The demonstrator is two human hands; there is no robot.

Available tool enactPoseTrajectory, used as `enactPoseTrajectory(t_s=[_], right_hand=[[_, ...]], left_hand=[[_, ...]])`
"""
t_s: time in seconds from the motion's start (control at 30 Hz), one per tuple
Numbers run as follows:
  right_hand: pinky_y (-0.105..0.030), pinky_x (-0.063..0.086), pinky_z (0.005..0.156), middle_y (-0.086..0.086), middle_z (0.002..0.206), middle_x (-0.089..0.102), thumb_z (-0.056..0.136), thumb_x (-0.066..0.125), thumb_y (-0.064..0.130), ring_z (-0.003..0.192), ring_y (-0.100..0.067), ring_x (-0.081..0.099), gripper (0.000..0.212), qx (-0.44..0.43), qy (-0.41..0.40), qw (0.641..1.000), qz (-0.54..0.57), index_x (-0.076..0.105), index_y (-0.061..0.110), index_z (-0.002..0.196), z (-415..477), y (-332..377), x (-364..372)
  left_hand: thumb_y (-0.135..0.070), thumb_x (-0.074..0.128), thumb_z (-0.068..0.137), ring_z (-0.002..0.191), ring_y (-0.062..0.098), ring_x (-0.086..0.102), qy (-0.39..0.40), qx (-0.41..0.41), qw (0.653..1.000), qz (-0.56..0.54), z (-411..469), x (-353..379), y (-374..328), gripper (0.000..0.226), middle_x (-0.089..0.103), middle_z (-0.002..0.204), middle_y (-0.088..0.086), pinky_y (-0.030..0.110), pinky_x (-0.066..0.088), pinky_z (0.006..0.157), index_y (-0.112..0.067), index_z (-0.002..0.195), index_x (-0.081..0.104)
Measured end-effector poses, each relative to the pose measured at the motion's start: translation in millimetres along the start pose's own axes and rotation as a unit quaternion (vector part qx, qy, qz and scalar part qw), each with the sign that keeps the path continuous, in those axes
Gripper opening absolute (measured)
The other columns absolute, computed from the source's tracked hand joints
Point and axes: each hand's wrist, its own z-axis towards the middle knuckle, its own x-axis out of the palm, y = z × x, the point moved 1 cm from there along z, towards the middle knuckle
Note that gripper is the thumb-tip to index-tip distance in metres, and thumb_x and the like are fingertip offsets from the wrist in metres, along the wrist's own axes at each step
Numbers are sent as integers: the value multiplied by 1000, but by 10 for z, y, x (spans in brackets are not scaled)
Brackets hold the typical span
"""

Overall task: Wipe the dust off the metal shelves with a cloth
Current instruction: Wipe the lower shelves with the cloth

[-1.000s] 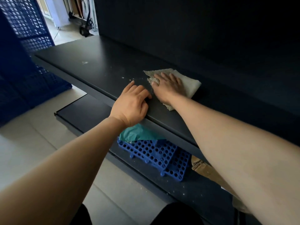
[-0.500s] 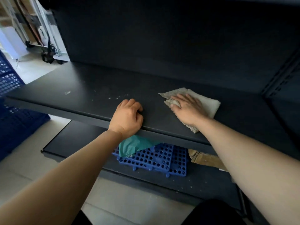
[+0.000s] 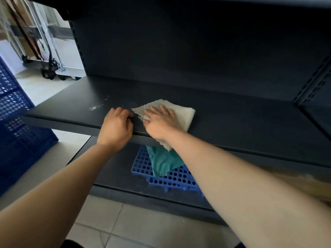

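In the head view, a beige cloth [image 3: 180, 113] of coarse, towel-like weave is pressed flat onto the dark, matte metal shelf [image 3: 71, 104] by the right hand [image 3: 161, 122], its fingers spread and nearly straight. One frayed corner is draped over the front lip. The left hand [image 3: 116, 129] is hooked over that lip just beside the cloth, its fingers curled onto the top and the thumb hidden. A pale, powdery dust patch [image 3: 95, 106] is seen left of this hand and could be missed, since the hand is placed between patch and cloth. Dust could also be swept off the edge onto the teal sheet [image 3: 163, 160] and the blue perforated plastic mat [image 3: 172, 176] on the lower shelf [image 3: 114, 169]. The hanging corner could be snagged or bunched.
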Motion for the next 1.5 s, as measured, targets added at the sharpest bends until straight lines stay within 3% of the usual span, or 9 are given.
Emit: enactPoseTrajectory(t_s=[0.13, 0.27, 0.37, 0.67, 0.93, 1.1, 1.27, 1.5], right_hand=[[-44, 4, 117, 13, 160, 10, 97, 18, 56, 147, -20, 3, 56, -3, 10, 1000, -13, 17, 38, 150, -17, -280, -89], [-47, 1, 117, 5, 161, 2, 92, 16, 65, 148, -24, -4, 61, 101, 11, 995, -21, 16, 43, 149, -26, -726, -179], [-44, 1, 118, 1, 162, 1, 93, 19, 60, 148, -24, -4, 62, 131, 0, 991, -23, 10, 38, 151, 77, -763, -160], [-40, -1, 119, 5, 161, 4, 99, 18, 49, 148, -21, -3, 55, 30, 3, 999, -16, 14, 34, 151, 677, -210, -78], [-39, -4, 119, 12, 160, 7, 101, 23, 45, 148, -16, -3, 51, -64, 13, 998, 14, 17, 37, 150, 575, 98, -15], [-39, -1, 119, 13, 160, 8, 99, 21, 47, 148, -14, 1, 52, -49, 0, 999, 6, 18, 38, 150, 309, -111, -4], [-41, 2, 119, 9, 161, 7, 99, 18, 47, 148, -19, 3, 54, 33, -12, 999, -18, 15, 35, 151, 157, -315, -32], [-46, -4, 118, 2, 162, 3, 100, 21, 42, 148, -25, -4, 55, 20, 3, 1000, -6, 11, 28, 152, 353, 300, 37]], left_hand=[[-4, 48, 84, 95, 40, 50, 5, -12, 1000, -6, 23, 4, 62, 21, 60, 97, 21, 45, 42, 89, 0, 100, 61], [-8, 46, 86, 96, 38, 51, 5, -20, 999, -35, 105, 16, 84, 22, 60, 97, 19, 43, 42, 90, -1, 98, 62], [-7, 47, 87, 99, 33, 51, 10, -45, 997, -68, 244, 15, 94, 20, 60, 100, 16, 38, 41, 91, -3, 100, 62], [-7, 42, 86, 104, 31, 48, -50, -48, 995, -75, 258, 86, 105, 25, 58, 102, 14, 43, 33, 105, -4, 104, 59], [-11, 35, 81, 99, 32, 48, -66, -53, 994, -65, 230, 56, 132, 34, 56, 101, 17, 40, 40, 91, -3, 103, 58], [-7, 39, 85, 103, 32, 47, -50, -56, 996, -55, 234, 73, 116, 27, 57, 102, 16, 38, 38, 93, -4, 104, 59], [-6, 41, 88, 104, 32, 47, -36, -51, 997, -55, 208, 57, 101, 24, 57, 104, 17, 37, 36, 95, -3, 105, 58], [-3, 38, 83, 98, 38, 49, -29, -34, 998, -40, 187, -43, 369, 28, 58, 97, 20, 46, 32, 105, -1, 102, 59]])
